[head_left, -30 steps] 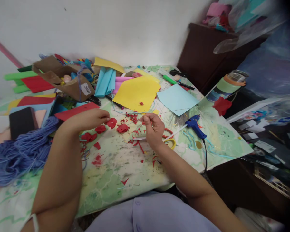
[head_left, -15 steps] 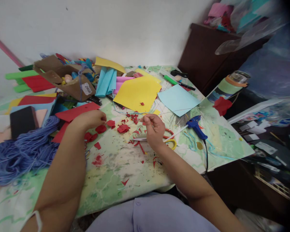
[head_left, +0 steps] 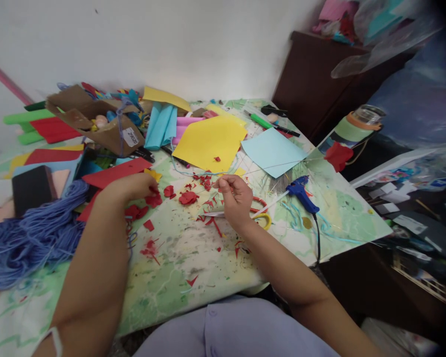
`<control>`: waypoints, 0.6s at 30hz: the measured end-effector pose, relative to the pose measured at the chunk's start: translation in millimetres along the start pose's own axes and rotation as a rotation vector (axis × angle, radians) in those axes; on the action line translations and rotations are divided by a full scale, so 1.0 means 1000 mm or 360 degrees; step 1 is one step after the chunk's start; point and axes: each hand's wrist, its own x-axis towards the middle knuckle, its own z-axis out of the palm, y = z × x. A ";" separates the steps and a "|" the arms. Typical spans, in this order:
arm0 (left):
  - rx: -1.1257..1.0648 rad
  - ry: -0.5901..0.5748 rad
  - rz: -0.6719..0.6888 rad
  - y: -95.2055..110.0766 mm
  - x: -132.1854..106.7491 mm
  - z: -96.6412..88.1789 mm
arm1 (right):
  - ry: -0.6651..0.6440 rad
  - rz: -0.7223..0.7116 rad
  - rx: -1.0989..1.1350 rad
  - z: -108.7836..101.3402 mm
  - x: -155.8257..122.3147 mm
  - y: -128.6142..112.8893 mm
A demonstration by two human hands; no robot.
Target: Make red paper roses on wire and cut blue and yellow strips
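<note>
Right hand (head_left: 237, 198) found pinched, contents unresolved; left hand's (head_left: 130, 187) grip undetermined, flimsy red paper scraps (head_left: 154, 200) noted at its 3 o'clock, edge-hold advised.

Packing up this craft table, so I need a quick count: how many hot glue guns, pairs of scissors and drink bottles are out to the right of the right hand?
Hot glue gun: 1
Scissors: 1
Drink bottle: 1
Total: 3
</note>
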 end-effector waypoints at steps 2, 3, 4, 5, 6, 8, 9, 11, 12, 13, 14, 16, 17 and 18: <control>-0.0037 -0.0055 -0.0006 0.001 -0.006 -0.004 | -0.0008 -0.0005 -0.0007 0.000 0.000 0.000; -0.0054 -0.0077 -0.0006 0.001 -0.009 -0.007 | -0.0012 -0.0004 -0.0014 0.000 0.000 0.000; -0.0070 -0.0073 -0.0003 0.001 -0.012 -0.009 | -0.0013 -0.0003 -0.0020 0.000 0.000 0.001; -0.0085 -0.0058 0.0000 0.002 -0.014 -0.011 | -0.0014 -0.0002 -0.0023 0.000 0.000 0.001; -0.0098 -0.0032 0.0004 0.002 -0.016 -0.014 | -0.0015 0.0001 -0.0024 0.000 -0.001 0.002; -0.0115 0.0038 0.0009 0.003 -0.019 -0.018 | -0.0019 0.0011 -0.0020 0.001 -0.001 0.003; -0.0124 0.0067 0.0010 0.004 -0.021 -0.021 | -0.0024 0.0016 -0.0020 0.001 -0.001 0.003; -0.0155 0.0089 0.0007 0.007 -0.023 -0.024 | -0.0033 0.0022 -0.0026 0.001 -0.001 0.004; -0.0181 0.0081 0.0009 0.009 -0.025 -0.026 | -0.0034 0.0023 -0.0030 0.001 -0.001 0.004; -0.0211 0.0067 0.0014 0.012 -0.026 -0.027 | -0.0034 0.0022 -0.0034 0.001 -0.001 0.004; -0.0244 0.0051 0.0022 0.016 -0.026 -0.027 | -0.0034 0.0022 -0.0036 0.001 -0.001 0.004; -0.0313 0.0029 0.0037 0.023 -0.026 -0.025 | -0.0036 0.0017 -0.0032 0.001 -0.001 0.004; -0.0351 0.0020 0.0041 0.028 -0.025 -0.024 | -0.0037 0.0014 -0.0029 0.001 -0.001 0.003; -0.0392 0.0013 0.0042 0.032 -0.023 -0.021 | -0.0036 0.0011 -0.0029 0.001 -0.001 0.003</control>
